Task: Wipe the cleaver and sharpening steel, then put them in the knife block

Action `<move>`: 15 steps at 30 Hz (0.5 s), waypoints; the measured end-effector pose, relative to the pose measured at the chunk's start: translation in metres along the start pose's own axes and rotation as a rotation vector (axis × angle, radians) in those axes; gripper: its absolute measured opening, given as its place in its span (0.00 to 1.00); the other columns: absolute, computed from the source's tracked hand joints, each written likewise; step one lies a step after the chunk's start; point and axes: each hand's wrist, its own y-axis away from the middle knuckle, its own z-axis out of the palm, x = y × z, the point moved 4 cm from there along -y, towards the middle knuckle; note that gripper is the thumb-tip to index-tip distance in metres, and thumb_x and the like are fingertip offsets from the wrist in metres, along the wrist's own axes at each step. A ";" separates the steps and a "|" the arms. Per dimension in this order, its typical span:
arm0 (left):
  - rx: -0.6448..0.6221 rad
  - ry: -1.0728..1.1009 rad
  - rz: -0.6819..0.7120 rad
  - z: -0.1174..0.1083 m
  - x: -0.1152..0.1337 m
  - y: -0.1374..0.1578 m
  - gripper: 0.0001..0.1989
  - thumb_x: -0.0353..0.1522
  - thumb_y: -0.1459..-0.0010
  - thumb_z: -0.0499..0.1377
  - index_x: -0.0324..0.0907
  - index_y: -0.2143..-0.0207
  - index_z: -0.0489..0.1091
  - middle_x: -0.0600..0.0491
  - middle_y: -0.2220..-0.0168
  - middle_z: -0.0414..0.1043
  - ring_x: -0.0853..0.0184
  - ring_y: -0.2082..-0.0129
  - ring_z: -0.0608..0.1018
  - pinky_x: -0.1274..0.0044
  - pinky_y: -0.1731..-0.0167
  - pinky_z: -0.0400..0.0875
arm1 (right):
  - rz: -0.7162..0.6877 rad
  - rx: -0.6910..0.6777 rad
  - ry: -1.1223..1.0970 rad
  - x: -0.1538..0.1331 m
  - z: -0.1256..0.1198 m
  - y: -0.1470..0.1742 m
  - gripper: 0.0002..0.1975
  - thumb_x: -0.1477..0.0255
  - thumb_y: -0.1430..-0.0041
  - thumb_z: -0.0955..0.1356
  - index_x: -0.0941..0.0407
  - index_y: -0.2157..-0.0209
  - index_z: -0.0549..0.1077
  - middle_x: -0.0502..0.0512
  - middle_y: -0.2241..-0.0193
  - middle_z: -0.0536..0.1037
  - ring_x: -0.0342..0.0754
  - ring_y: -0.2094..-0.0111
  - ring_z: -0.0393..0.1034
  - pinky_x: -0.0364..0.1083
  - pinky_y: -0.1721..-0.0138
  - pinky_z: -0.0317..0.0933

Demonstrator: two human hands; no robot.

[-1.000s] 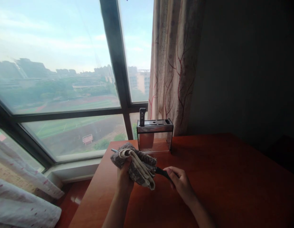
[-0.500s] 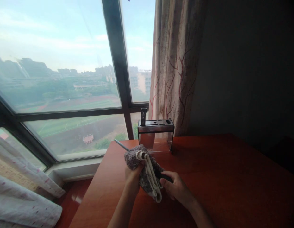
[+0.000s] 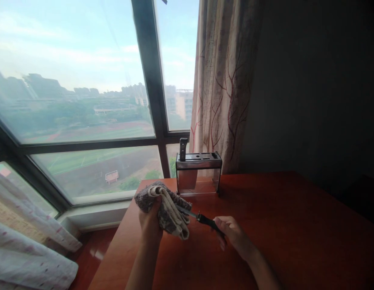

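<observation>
A folded grey-and-white towel [image 3: 165,207] is gripped in my left hand [image 3: 151,225], its thumb pressed on the top fold. My right hand [image 3: 230,231] is closed around the black handle of a sharpening steel [image 3: 208,220]. The steel's thin grey rod runs from a small guard up and left into the towel, which hides the rest of it. Both hands are held above the table's near part. Just beyond the towel stands a clear-sided knife block [image 3: 199,164], with a dark-handled knife [image 3: 183,149] upright in its left slot.
The reddish-brown wooden table [image 3: 274,225] spreads to the right. Behind and left is a large window with a dark frame [image 3: 93,146]. A patterned curtain [image 3: 223,88] hangs behind the knife block, and a pale curtain [image 3: 29,257] lies at the lower left.
My left hand and the towel have moved left along the rod. The tip that stuck out at the far side is hidden, and rod near the guard now shows.
</observation>
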 end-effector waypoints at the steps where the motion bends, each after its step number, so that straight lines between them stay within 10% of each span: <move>1: 0.027 0.007 0.012 -0.001 0.002 -0.001 0.20 0.34 0.63 0.71 0.39 0.64 0.75 0.54 0.69 0.78 0.65 0.72 0.79 0.76 0.71 0.76 | -0.007 0.011 0.009 -0.001 -0.002 0.000 0.26 0.51 0.41 0.60 0.60 0.74 0.72 0.44 0.90 0.63 0.38 0.88 0.56 0.39 0.83 0.49; 10: 0.119 -0.134 0.077 -0.011 0.003 -0.011 0.21 0.33 0.64 0.71 0.38 0.65 0.75 0.53 0.69 0.77 0.65 0.73 0.78 0.74 0.71 0.74 | -0.198 0.302 0.218 -0.012 -0.034 0.001 0.17 0.59 0.44 0.68 0.57 0.59 0.75 0.53 0.72 0.76 0.48 0.69 0.69 0.44 0.66 0.62; 15: -0.067 -0.371 0.170 -0.012 0.009 -0.014 0.18 0.34 0.63 0.70 0.37 0.67 0.75 0.54 0.72 0.77 0.64 0.73 0.77 0.75 0.72 0.72 | -0.373 0.473 0.293 -0.017 -0.058 0.003 0.13 0.62 0.47 0.71 0.53 0.62 0.76 0.55 0.61 0.76 0.52 0.58 0.69 0.45 0.60 0.63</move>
